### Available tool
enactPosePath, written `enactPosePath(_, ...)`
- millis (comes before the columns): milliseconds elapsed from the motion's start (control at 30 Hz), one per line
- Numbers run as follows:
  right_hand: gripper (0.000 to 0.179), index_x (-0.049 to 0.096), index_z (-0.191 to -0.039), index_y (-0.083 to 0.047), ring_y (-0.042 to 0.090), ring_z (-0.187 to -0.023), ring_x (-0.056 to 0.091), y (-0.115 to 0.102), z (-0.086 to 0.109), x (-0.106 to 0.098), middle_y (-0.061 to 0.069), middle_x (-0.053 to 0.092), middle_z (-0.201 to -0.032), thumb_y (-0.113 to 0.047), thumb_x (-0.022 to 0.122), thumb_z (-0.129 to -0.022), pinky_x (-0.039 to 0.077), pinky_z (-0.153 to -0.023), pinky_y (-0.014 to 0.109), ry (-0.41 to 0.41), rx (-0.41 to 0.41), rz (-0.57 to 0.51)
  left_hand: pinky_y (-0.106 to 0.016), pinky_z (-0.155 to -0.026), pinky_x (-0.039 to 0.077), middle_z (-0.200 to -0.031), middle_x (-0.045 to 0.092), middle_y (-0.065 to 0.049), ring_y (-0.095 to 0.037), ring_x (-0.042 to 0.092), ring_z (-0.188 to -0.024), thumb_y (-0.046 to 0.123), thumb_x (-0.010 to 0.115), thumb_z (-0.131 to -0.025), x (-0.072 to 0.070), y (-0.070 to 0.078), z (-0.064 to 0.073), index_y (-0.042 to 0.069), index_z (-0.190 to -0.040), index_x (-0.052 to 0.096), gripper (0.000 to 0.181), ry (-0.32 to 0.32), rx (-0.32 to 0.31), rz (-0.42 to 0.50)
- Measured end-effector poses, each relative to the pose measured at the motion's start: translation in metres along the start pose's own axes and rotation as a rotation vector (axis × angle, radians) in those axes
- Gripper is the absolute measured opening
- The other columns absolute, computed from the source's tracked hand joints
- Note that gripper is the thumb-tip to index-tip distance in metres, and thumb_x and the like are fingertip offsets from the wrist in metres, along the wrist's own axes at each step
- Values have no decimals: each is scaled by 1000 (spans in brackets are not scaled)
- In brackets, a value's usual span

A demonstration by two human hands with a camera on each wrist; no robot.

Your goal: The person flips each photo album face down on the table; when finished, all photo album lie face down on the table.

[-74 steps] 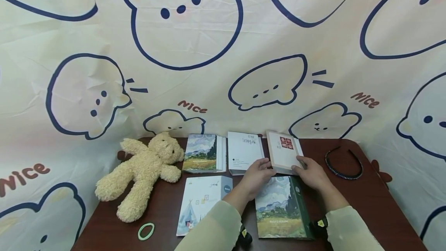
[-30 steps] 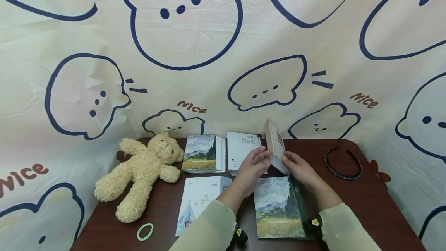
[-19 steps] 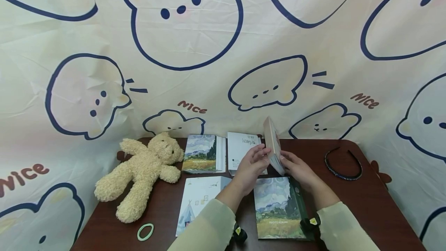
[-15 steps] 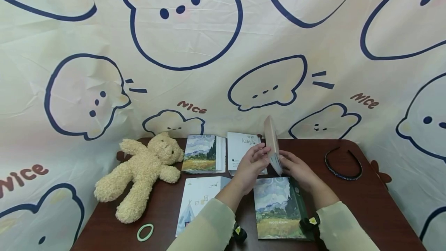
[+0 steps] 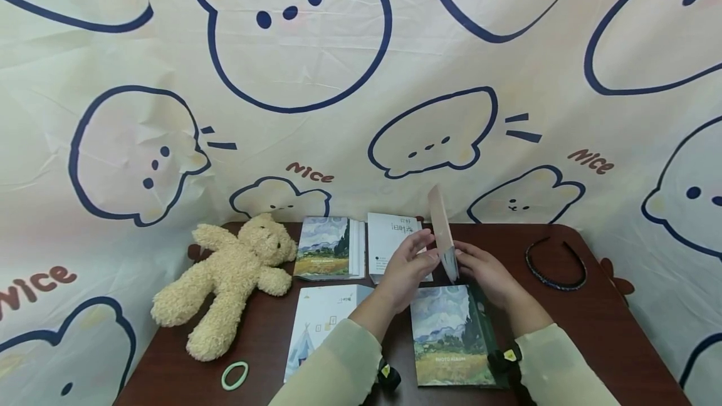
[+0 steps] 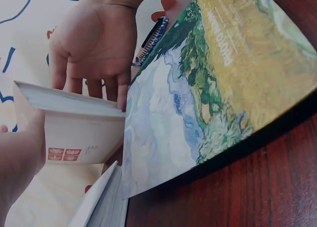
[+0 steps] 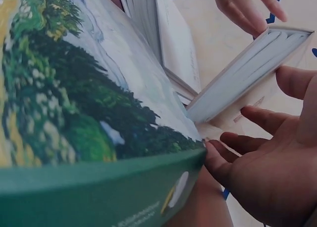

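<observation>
A beige hardcover book [image 5: 440, 221] stands tilted up on edge between my two hands, its page edges facing me. Red square characters show on one cover [image 6: 64, 153] in the left wrist view. My left hand [image 5: 402, 274] touches the book from the left, thumb against the cover and fingertips at its edge. On the opposite side is my right hand [image 5: 489, 275], its fingers extended along the other cover with the palm showing in the right wrist view. Just in front of the book lies a photo album [image 5: 445, 331] with a painted landscape cover and green spine.
A white book [image 5: 389, 246] and a landscape-covered album [image 5: 323, 249] lie along the back. Left of the near album is a white book with a tent drawing [image 5: 316, 321]. A teddy bear [image 5: 231, 287], green ring [image 5: 234, 376] and dark headband [image 5: 555, 284] are on the brown table [image 5: 609, 343].
The beige book has gone from nearly flat to steeply upright, its red-marked face turning out of the head view. Both hands have shifted slightly left with it.
</observation>
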State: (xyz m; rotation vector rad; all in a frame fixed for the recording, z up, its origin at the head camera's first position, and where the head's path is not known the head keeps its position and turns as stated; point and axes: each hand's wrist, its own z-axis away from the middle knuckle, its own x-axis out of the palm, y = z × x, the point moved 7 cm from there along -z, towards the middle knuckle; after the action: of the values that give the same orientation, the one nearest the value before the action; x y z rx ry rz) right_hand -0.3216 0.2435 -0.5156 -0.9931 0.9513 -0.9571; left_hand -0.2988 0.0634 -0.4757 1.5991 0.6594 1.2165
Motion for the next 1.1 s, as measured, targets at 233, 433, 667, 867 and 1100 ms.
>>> enactPosePath(233,62,34,-161,-7,47,-141,44,-5,3,-5,22,42,-158,-43,44,-111,26,-118,68,5,-26,-18,-43,-116,41,-156,48,-6,-26,52,-139,11,63,-102,5,-2,-3,14,-158,40,61,5,-33,22)
enactPosePath(433,63,28,-161,0,45,-139,46,-7,5,-3,26,43,-155,-38,41,-113,28,-119,63,-25,-57,-85,-43,-117,39,-156,49,-7,-27,50,-141,11,61,-103,8,0,-6,11,-158,39,59,-5,-6,11)
enactPosePath(667,64,24,-161,2,45,-143,42,-5,6,-2,26,39,-158,-35,42,-113,24,-121,62,-39,-95,-115,-42,-117,39,-155,51,-8,-26,51,-140,11,62,-103,9,0,-9,14,-156,42,56,-1,-14,3)
enactPosePath(867,64,30,-160,-1,33,-137,50,-14,12,-8,23,42,-157,-40,43,-112,36,-117,56,-4,-151,-135,-41,-116,41,-155,51,-9,-25,50,-141,10,62,-103,12,-5,-10,13,-156,41,57,-18,-20,21)
enactPosePath(1100,68,30,-161,-4,23,-132,55,-27,20,-19,21,40,-159,-49,41,-111,38,-116,57,26,-187,-117,-44,-117,39,-154,52,-7,-24,49,-142,12,63,-103,15,-16,-11,8,-158,38,61,-17,-53,-14)
